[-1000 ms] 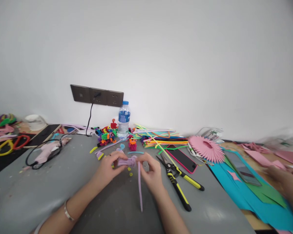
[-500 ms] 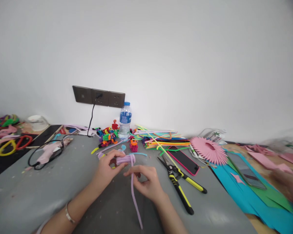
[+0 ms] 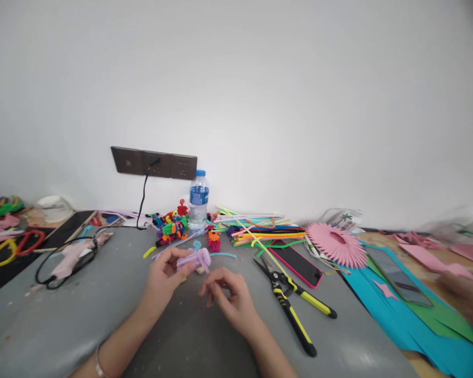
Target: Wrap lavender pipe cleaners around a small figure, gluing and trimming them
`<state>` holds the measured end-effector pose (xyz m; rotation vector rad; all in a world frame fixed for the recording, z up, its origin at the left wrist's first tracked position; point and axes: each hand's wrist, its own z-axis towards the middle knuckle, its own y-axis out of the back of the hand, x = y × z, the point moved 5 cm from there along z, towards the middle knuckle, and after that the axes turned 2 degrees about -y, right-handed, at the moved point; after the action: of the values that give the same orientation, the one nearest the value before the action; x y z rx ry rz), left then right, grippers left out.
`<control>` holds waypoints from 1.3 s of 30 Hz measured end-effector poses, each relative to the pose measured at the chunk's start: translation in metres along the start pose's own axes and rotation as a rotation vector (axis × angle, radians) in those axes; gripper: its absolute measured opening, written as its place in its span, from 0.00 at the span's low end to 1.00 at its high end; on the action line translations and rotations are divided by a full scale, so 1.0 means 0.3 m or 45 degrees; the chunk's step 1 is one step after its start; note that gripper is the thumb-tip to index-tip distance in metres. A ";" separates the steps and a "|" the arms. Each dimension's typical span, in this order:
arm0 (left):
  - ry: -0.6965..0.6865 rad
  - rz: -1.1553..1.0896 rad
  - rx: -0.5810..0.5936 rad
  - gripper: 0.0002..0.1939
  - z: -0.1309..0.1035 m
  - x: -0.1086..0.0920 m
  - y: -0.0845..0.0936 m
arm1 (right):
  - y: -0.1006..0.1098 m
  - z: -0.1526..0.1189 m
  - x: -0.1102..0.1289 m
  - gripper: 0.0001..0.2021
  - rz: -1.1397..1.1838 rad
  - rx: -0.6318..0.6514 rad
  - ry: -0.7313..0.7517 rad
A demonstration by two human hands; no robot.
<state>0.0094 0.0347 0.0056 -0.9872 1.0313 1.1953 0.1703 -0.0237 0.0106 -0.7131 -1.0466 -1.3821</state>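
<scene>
Left hand (image 3: 163,278), one: pinching a lilac fuzzy bundle (image 3: 197,259). Right hand (image 3: 232,298), one: just beside, loosely half-curled; cannot tell if holding anything.

The widest open stretch of the grey surface (image 3: 43,331) lies left of the left hand (image 3: 164,273), reaching to the glue gun (image 3: 71,258) and its looped cord. Bare surface also runs between the two forearms toward the near edge. To the right of the right hand (image 3: 229,295) only a narrow strip is free before the splayed shears (image 3: 276,276), with a pink-edged phone (image 3: 297,262) just behind them. Straight back, the small coloured figures (image 3: 172,229), water bottle (image 3: 199,197) and heaped pipe cleaners (image 3: 270,236) block low passage; the wall (image 3: 260,105) closes everything beyond. A co-worker's hand (image 3: 463,294) occupies the far right.
</scene>
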 end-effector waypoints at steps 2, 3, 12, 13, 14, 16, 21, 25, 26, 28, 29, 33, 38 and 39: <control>0.077 -0.081 0.046 0.19 -0.001 0.008 -0.008 | 0.002 -0.001 -0.003 0.09 0.037 0.030 -0.044; 0.111 -0.128 0.062 0.20 -0.003 0.008 -0.013 | 0.002 -0.001 -0.001 0.08 0.047 0.053 -0.058; 0.379 -0.478 0.206 0.25 -0.022 -0.024 -0.055 | 0.044 0.015 0.024 0.13 0.160 0.082 -0.021; 0.405 -0.499 0.230 0.25 -0.023 -0.021 -0.058 | 0.049 0.014 0.016 0.13 0.198 0.105 -0.064; 0.429 -0.518 0.255 0.25 -0.024 -0.016 -0.060 | 0.054 0.012 0.008 0.13 0.234 0.133 -0.117; 0.466 -0.553 0.297 0.26 -0.027 -0.007 -0.062 | 0.062 0.004 -0.008 0.13 0.296 0.201 -0.223; 0.514 -0.581 0.408 0.26 -0.040 0.006 -0.067 | 0.075 -0.016 -0.022 0.16 0.515 0.318 -0.399; 0.561 -0.595 0.556 0.26 -0.059 0.003 -0.082 | 0.081 -0.022 -0.020 0.18 0.616 0.366 -0.471; 0.570 -0.593 0.580 0.26 -0.062 0.002 -0.085 | 0.085 -0.022 -0.019 0.18 0.640 0.362 -0.475; 0.578 -0.590 0.599 0.26 -0.063 0.000 -0.089 | 0.092 -0.018 -0.018 0.19 0.688 0.333 -0.456; 0.577 -0.594 0.593 0.26 -0.062 0.000 -0.090 | 0.096 -0.015 -0.019 0.18 0.705 0.318 -0.438; 0.606 -0.645 0.525 0.26 -0.052 0.004 -0.088 | 0.101 -0.006 -0.029 0.16 0.736 0.250 -0.391; 0.692 -0.759 0.477 0.23 -0.054 0.017 -0.082 | 0.114 -0.004 -0.045 0.16 1.000 0.072 -0.348; 0.714 -0.770 0.503 0.23 -0.058 0.018 -0.084 | 0.113 -0.006 -0.047 0.16 1.051 0.066 -0.350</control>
<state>0.0333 0.0163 -0.0027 -1.2214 1.2154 0.1995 0.2055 -0.0155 0.0032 -1.1531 -0.8378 -0.5517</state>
